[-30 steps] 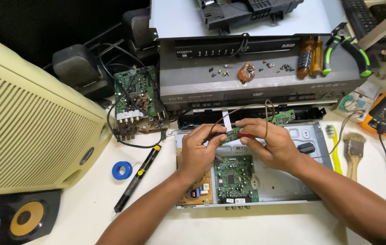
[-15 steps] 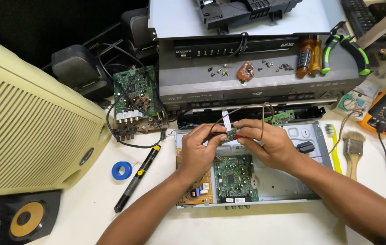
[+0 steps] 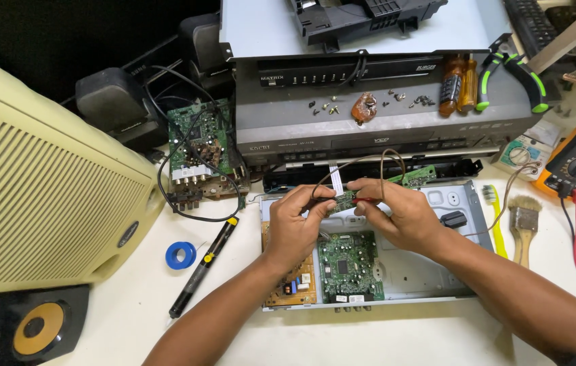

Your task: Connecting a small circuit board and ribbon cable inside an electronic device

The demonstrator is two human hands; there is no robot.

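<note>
A small green circuit board [image 3: 344,200] is pinched between the left hand [image 3: 296,220] and right hand [image 3: 396,211], seemingly by fingertips; its thin brown wires [image 3: 369,163] could be torn if tugged.

Both hands meet above the open metal chassis [image 3: 464,203]: the left hand [image 3: 295,220] and right hand [image 3: 396,213] pinch a small green circuit board [image 3: 344,199] between fingertips, thin brown wires [image 3: 369,159] looping off it. A red bit, perhaps a connector, shows at the right fingers.
</note>
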